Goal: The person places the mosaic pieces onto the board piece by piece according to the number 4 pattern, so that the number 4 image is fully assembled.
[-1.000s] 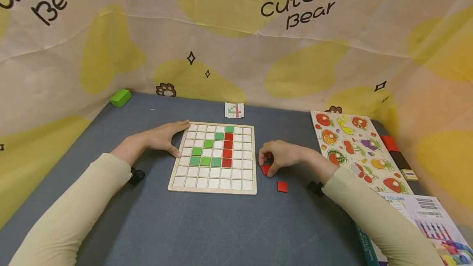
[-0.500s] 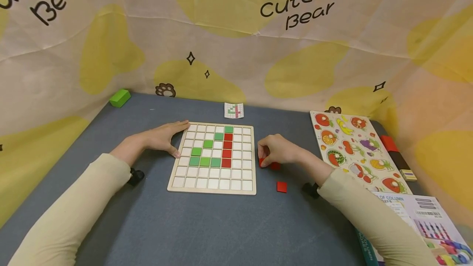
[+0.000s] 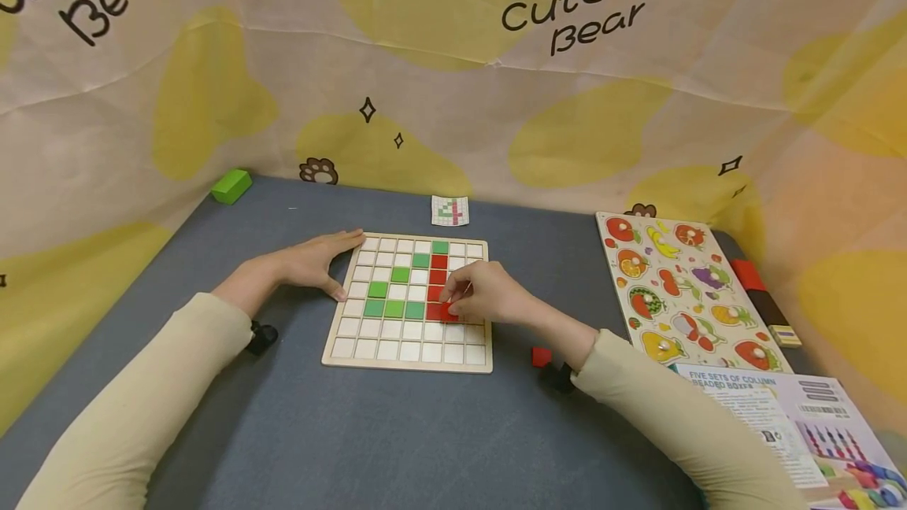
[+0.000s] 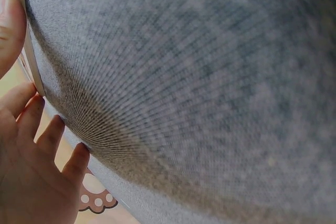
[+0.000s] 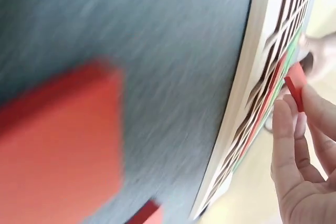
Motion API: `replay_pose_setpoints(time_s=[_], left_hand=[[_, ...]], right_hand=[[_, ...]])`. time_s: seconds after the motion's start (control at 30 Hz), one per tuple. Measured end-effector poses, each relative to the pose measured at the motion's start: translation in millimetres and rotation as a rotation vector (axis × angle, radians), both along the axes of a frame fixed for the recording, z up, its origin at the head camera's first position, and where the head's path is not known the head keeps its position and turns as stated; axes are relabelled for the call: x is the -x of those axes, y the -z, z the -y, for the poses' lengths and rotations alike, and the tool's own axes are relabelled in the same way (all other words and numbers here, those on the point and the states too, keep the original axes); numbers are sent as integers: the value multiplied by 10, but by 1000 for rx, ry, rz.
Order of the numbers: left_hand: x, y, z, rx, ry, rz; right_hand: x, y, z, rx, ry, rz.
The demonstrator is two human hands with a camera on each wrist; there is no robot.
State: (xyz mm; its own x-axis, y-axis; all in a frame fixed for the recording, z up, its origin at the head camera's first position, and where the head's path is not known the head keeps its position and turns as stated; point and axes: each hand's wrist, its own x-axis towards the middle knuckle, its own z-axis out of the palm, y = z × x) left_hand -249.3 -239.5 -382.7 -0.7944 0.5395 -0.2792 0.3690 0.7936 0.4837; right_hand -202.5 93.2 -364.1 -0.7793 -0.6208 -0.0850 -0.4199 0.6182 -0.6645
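A wooden grid board (image 3: 407, 366) lies on the dark table, its white squares partly filled with green tiles (image 3: 394, 308) and a column of red tiles (image 3: 438, 277). My left hand (image 3: 305, 264) rests along the board's left edge, thumb and fingers spread; its fingertips (image 4: 39, 98) touch the rim in the left wrist view. Over the board's right half, my right hand (image 3: 496, 293) pinches a red square tile (image 5: 296, 85) between thumb and fingers, beside the lowest red tile of the column. Whether it touches the board, I cannot tell.
Another red tile (image 3: 542, 356) lies right of the board; the right wrist view also shows a smaller red piece (image 5: 149, 214). A pattern card (image 3: 449, 211) sits behind the board. A green block (image 3: 231, 186), fruit puzzle (image 3: 673, 282) and printed box (image 3: 765, 423) stand around.
My right hand has picked up a red tile from the table right of the board and moved left with it over the grid. My left hand has stayed in place.
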Motion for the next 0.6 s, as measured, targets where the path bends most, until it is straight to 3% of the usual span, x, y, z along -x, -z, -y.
replay_pose_setpoints(time_s=[0.3, 0.6], left_hand=[[-3, -2, -8, 3, -1, 2], [-2, 5, -8, 2, 3, -6]], right_hand=[[-103, 47, 170, -17, -38, -8], [-162, 80, 199, -79, -72, -111]])
